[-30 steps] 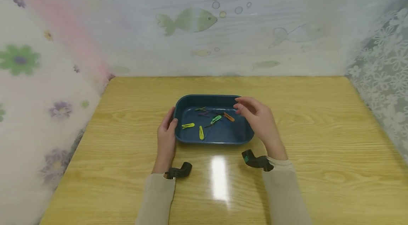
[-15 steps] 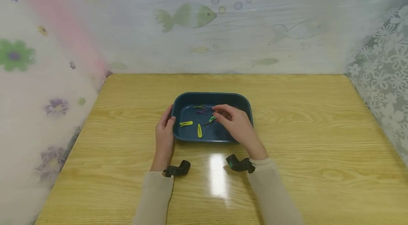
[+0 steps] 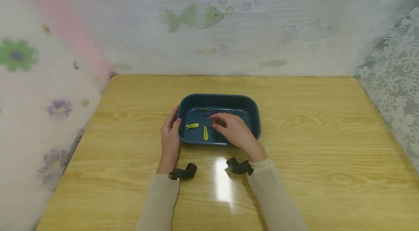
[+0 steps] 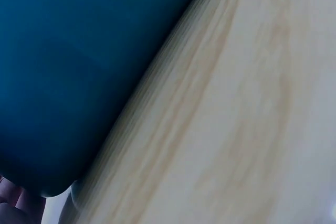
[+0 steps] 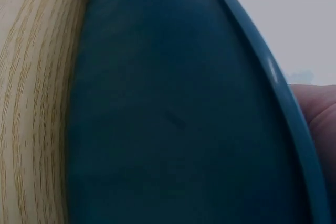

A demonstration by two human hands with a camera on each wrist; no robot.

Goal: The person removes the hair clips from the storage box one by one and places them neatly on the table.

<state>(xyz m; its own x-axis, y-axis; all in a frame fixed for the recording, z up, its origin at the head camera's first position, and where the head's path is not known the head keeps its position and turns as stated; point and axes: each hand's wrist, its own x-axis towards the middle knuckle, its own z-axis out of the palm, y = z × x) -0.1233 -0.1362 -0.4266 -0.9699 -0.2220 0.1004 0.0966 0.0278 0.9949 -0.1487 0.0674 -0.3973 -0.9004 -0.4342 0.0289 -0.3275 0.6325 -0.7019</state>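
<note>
A dark blue plastic tub [image 3: 219, 144] stands on the table, with several snap hair clips inside. My left hand [image 3: 170, 138] grips its left end, thumb at the rim and fingers along the outer wall. Over the inside of the tub my right hand [image 3: 237, 131] reaches down, thumb and forefinger apart, close by a green hair clip [image 3: 220, 121] that it partly covers. One yellow hair clip [image 3: 192, 126] lies at the left, another yellow hair clip [image 3: 205, 133] near the front wall. Behind the right fingertips are a purple clip [image 3: 207, 114] and an olive clip [image 3: 205, 108].
The wood-grain table [image 3: 311, 132] stretches around the tub on all sides. Sheets printed with fish and flowers [image 3: 196, 16] hang behind and at the sides. Each wrist wears a black camera mount [image 3: 186, 171]. A light reflection shines in front of the tub.
The right hand has moved left and down from the tub's right rim to over the clips in its middle. The left hand keeps its place on the tub.
</note>
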